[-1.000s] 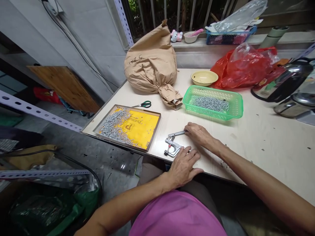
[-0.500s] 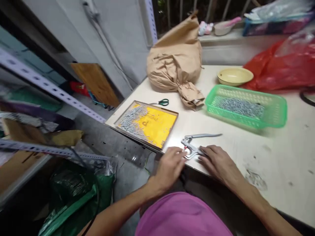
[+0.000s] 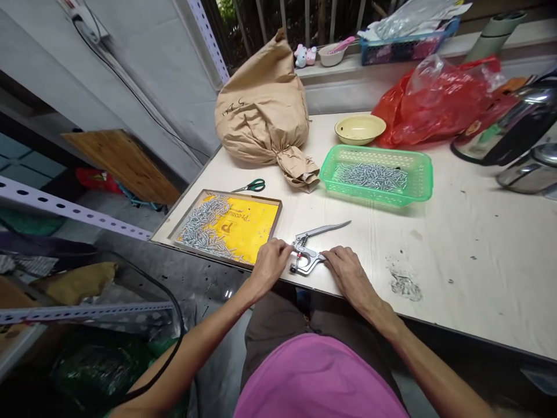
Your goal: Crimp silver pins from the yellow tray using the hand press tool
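Note:
A silver hand plier tool (image 3: 311,259) with a spring and a small red part lies at the table's front edge, its upper handle pointing right. My left hand (image 3: 270,261) is closed at the tool's left end, fingertips by its jaw. On the other side, my right hand (image 3: 348,270) has its fingers closed around the end of the lower handle. Left of the tool is a shallow tray (image 3: 279,215) with a yellow bottom and many small silver metal pieces (image 3: 204,229). A green basket (image 3: 420,174) behind holds similar pieces (image 3: 372,176).
Green-handled scissors (image 3: 256,185) lie behind the tray. Farther back are a brown paper bag (image 3: 265,104), a yellow bowl (image 3: 360,129) and a red plastic bag (image 3: 418,110). A kettle (image 3: 509,128) stands at the right. A perforated metal rail (image 3: 78,209) runs along the left.
The camera view has shifted right, bringing the kettle into sight. My left hand has moved from the tool's front jaw toward its upper left end. My right hand stays at the lower handle.

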Available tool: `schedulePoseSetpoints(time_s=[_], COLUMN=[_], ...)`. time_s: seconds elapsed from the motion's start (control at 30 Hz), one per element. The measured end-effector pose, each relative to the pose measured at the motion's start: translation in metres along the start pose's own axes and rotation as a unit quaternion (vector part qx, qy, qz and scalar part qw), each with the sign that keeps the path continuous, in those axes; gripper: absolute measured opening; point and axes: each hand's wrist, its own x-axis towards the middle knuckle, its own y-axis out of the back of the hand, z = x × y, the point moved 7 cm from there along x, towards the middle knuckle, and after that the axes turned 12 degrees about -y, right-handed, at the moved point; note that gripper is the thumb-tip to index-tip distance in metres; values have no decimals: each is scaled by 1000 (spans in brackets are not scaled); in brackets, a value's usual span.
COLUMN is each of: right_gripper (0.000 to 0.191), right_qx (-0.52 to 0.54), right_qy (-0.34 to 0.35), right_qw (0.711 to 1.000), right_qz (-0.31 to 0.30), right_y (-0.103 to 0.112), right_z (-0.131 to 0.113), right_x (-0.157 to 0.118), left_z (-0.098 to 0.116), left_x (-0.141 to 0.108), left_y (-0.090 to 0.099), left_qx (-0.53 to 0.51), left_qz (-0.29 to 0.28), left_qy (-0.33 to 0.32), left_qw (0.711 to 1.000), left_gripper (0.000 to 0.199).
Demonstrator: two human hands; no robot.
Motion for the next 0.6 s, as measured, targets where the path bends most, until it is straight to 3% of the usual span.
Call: schedulePoseSetpoints(time_s=[0.17,0.3,0.4,0.5,0.6], right_gripper=[29,29,29,29,33], right_qx=[88,126,114,90,81], right_qy=[-20,-51,-63,-60,-51], right_qw=[995,988,986,985,984], right_qz=[33,78,109,136,149], right_y=[17,31,28,18,12], right_z=[9,25,33,32,28], right_x=[-7,-28,-42,-44,-38], left_z=[-10,-2,-2,-12,-6], left_x=[-1,-12,-19,-15,14], left_y=[-8,-20,-26,-21,-3], left_qx=[15,43,63,62,53], left_qz=[-26,-50,-61,-51,-19], left_qy=[19,-11,-26,-11,-23], left_qw=[999,998,996,997,998], left_gripper=[31,21,12,15,18])
